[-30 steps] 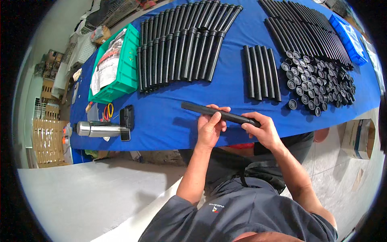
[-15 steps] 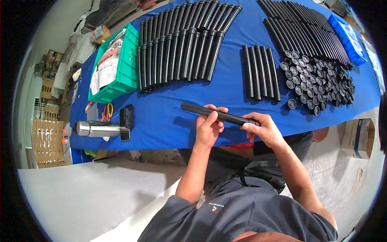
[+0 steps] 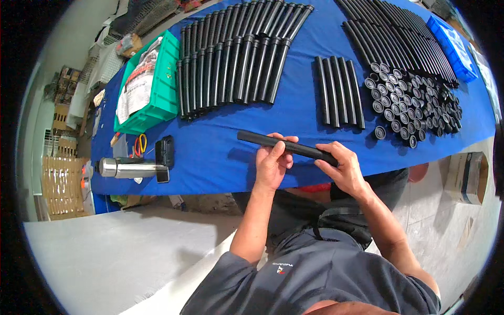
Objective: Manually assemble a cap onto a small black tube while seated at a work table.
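1. Bench: blue cloth over it, carries everything listed below.
2. Capped tubes: black, two overlapping rows, far left part of bench, beside the crate.
3. Bare tubes: black, packed side by side, far right.
4. Green crate: left side, white printed bag inside.
5. Caps: black, round, heaped at near end of bare tubes; a few lie just apart.
6. Five loose tubes: black, side by side, left of caps.
7. Blue tray: right edge, against bare tubes, pale stuff inside.
8. Held tube: black, raised over front of bench, slanting, right end nearer the body.
9. Steel bottle: lying down, left front.
10. Left hand: grip closed around held tube near its middle. Right hand: grip pinching its right end, tip hidden.
11. Black case, phone: beside bottle.
12. Scissors: yellow-and-red handles, behind bottle.
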The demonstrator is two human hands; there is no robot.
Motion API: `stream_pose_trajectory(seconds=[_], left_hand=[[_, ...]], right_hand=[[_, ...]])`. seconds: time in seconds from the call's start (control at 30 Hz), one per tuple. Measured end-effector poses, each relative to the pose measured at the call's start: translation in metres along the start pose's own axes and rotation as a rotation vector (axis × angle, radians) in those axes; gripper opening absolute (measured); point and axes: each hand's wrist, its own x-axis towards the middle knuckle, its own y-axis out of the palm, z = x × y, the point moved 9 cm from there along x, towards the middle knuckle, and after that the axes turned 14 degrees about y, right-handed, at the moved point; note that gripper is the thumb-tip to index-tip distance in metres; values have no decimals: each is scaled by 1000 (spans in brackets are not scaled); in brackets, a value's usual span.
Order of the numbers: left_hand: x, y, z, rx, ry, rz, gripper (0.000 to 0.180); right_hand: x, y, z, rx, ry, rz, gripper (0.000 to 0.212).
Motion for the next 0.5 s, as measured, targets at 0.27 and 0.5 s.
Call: stream_pose_trajectory(seconds=[0.27,0.5], left_hand=[[0,-1,-2,22,0,-22,23],[0,0,-4,-23,8,3,22]], right_hand=[[3,8,-16,126,189,85,35],[-4,28,-37,523,636,406,31]])
